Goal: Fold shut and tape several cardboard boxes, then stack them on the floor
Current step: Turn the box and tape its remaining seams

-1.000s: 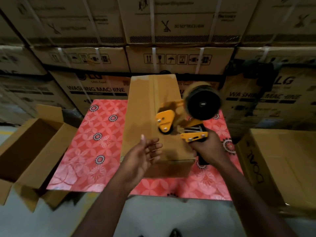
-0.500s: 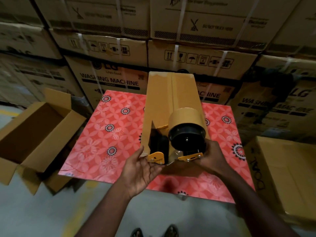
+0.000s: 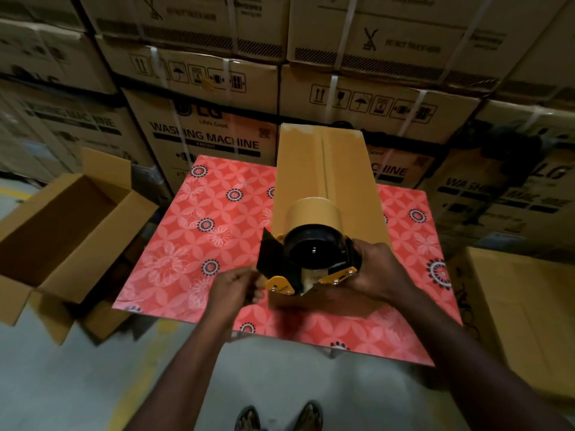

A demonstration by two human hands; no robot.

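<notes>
Box [image 3: 323,169]: I see tan cardboard, flaps folded, at 12 o'clock.
Right grip [image 3: 376,272]: clamps tape dispenser [image 3: 314,244].
Left grip [image 3: 236,289]: pinches tape tail [image 3: 267,256].

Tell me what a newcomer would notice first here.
First, the yellow tape dispenser, gripped by the right hand while the left hand pinches its front, at the near end of the closed cardboard box. That box sits on a bright red floral tablecloth, before stacked washing-machine cartons.
</notes>
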